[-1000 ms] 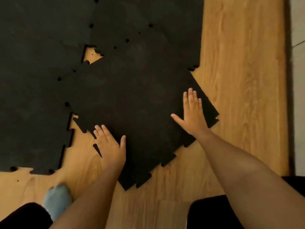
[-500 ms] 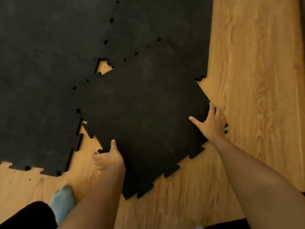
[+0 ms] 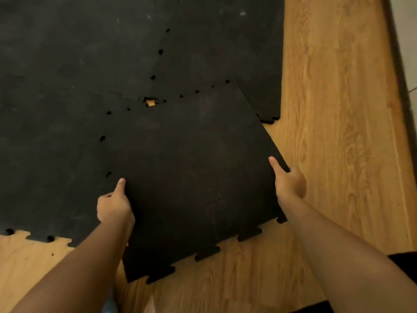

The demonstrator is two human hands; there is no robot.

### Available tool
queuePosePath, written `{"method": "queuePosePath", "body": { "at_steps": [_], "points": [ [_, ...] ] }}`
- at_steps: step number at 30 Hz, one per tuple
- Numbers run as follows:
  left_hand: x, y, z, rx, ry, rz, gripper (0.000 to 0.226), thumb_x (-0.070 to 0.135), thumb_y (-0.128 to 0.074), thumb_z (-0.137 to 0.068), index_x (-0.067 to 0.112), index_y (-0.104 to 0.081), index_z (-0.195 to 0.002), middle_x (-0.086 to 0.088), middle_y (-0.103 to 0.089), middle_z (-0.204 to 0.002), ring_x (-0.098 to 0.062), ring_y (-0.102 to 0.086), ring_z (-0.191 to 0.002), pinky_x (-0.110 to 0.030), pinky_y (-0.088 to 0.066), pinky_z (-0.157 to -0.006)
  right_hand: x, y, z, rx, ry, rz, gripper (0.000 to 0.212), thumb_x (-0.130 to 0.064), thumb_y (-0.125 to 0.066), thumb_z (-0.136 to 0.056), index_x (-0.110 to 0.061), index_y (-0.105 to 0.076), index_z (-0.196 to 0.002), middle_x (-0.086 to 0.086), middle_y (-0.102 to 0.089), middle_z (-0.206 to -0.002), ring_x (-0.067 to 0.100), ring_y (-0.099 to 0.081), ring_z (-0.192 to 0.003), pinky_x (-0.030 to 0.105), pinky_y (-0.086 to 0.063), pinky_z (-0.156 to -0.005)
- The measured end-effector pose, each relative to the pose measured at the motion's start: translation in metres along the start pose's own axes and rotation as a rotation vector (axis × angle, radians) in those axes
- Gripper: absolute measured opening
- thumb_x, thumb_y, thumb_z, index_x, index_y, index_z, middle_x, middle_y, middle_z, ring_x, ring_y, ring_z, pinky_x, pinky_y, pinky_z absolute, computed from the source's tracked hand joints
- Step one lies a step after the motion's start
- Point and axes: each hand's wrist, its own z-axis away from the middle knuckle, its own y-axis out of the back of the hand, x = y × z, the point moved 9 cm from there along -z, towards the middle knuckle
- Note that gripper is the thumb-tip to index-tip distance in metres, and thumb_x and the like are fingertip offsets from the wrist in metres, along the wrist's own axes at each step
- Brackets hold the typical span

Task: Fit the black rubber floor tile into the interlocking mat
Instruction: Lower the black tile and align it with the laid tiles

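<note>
Gripping the black rubber floor tile [image 3: 194, 177] by its two side edges, you have your left hand [image 3: 114, 205] on the left edge and your right hand [image 3: 290, 182] on the right edge. Each thumb lies flat on the tile's top face, and the fingers of both hands are curled under the rim, out of sight, so both hands are closed on the tile. The tile sits rotated against the interlocking mat [image 3: 79, 86], with its far corner lying over the laid pieces and its toothed near edge out over the wooden floor [image 3: 327, 109]. A small patch of bare wood shows through a gap [image 3: 150, 102] where the mat pieces meet, just beyond the tile's far left edge. Dark holes dot the seams nearby.
</note>
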Motion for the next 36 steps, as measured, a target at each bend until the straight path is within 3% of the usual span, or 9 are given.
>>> {"method": "queuePosePath", "body": {
  "at_steps": [3,6,10,13,17,22,25,28,36],
  "points": [
    [0.038,-0.001,-0.006,-0.070,-0.123,-0.031,0.042,0.054,-0.066,-0.080,0.018,-0.055,-0.099,-0.004,-0.057,-0.088,-0.023,-0.056,-0.081,-0.043,-0.048,-0.076,0.018,0.009,0.032,0.066,-0.017,-0.115,0.072,-0.090,-0.049,-0.060,-0.024,-0.061,-0.086,0.002,-0.067,-0.091,0.024,-0.065,-0.088,0.050,-0.052,-0.089],
    [0.068,-0.016,-0.010,-0.159,-0.220,-0.104,0.040,0.054,-0.066,-0.081,0.017,-0.056,-0.093,-0.003,-0.056,-0.079,-0.019,-0.053,-0.069,-0.044,-0.049,-0.074,0.055,0.015,0.054,0.128,-0.141,-0.151,0.064,-0.076,-0.055,-0.076,-0.016,-0.060,-0.099,0.001,-0.064,-0.098,0.022,-0.061,-0.094,0.047,-0.049,-0.092],
    [0.073,-0.043,-0.020,-0.260,-0.204,-0.169,0.039,0.047,-0.068,-0.083,0.012,-0.055,-0.095,-0.008,-0.057,-0.090,-0.025,-0.053,-0.078,-0.044,-0.046,-0.079,0.087,0.008,0.072,0.121,-0.261,-0.151,0.056,-0.068,-0.057,-0.083,-0.016,-0.057,-0.103,0.006,-0.060,-0.103,0.027,-0.058,-0.097,0.046,-0.045,-0.093],
    [0.057,-0.052,-0.037,-0.328,-0.140,-0.216,0.033,0.039,-0.065,-0.088,0.011,-0.053,-0.103,-0.007,-0.052,-0.087,-0.024,-0.048,-0.078,-0.042,-0.038,-0.080,0.093,-0.001,0.075,0.096,-0.294,-0.179,0.045,-0.061,-0.059,-0.086,-0.017,-0.049,-0.092,0.003,-0.051,-0.089,0.023,-0.050,-0.087,0.045,-0.041,-0.090],
    [0.055,-0.055,-0.057,-0.328,-0.217,-0.331,0.038,0.037,-0.066,-0.087,0.015,-0.056,-0.116,-0.014,-0.056,-0.121,-0.031,-0.052,-0.109,-0.043,-0.045,-0.087,0.107,-0.012,0.080,0.070,-0.355,-0.219,0.052,-0.060,-0.062,-0.085,-0.011,-0.055,-0.103,-0.004,-0.043,-0.077,0.022,-0.048,-0.085,0.045,-0.042,-0.091],
    [0.061,-0.064,-0.061,-0.310,-0.308,-0.391,0.048,0.032,-0.064,-0.089,0.016,-0.047,-0.131,-0.014,-0.050,-0.133,-0.034,-0.041,-0.126,-0.048,-0.041,-0.100,0.121,-0.016,0.093,0.082,-0.404,-0.241,0.059,-0.061,-0.062,-0.084,-0.006,-0.058,-0.105,0.002,-0.053,-0.086,0.028,-0.056,-0.090,0.044,-0.042,-0.090],
    [0.058,-0.069,-0.061,-0.296,-0.317,-0.408,0.054,0.030,-0.064,-0.090,0.012,-0.041,-0.135,-0.016,-0.048,-0.134,-0.035,-0.040,-0.127,-0.043,-0.042,-0.088,0.127,-0.014,0.095,0.090,-0.423,-0.233,0.055,-0.057,-0.061,-0.086,-0.004,-0.052,-0.091,0.003,-0.049,-0.078,0.025,-0.051,-0.082,0.042,-0.040,-0.087],
    [0.060,-0.070,-0.064,-0.247,-0.350,-0.501,0.056,0.035,-0.065,-0.088,0.010,-0.043,-0.133,-0.016,-0.053,-0.129,-0.035,-0.046,-0.121,-0.041,-0.044,-0.079,0.130,-0.015,0.097,0.082,-0.443,-0.201,0.059,-0.059,-0.060,-0.086,-0.003,-0.056,-0.102,0.006,-0.053,-0.087,0.030,-0.055,-0.091,0.047,-0.042,-0.094],
    [0.059,-0.071,-0.076,-0.231,-0.350,-0.700,0.062,0.047,-0.066,-0.083,0.012,-0.052,-0.132,-0.020,-0.055,-0.126,-0.037,-0.055,-0.109,-0.049,-0.051,-0.089,0.139,-0.016,0.099,0.086,-0.456,-0.140,0.064,-0.065,-0.058,-0.083,-0.006,-0.059,-0.106,0.011,-0.059,-0.097,0.030,-0.056,-0.091,0.049,-0.043,-0.093]
  ]
}}
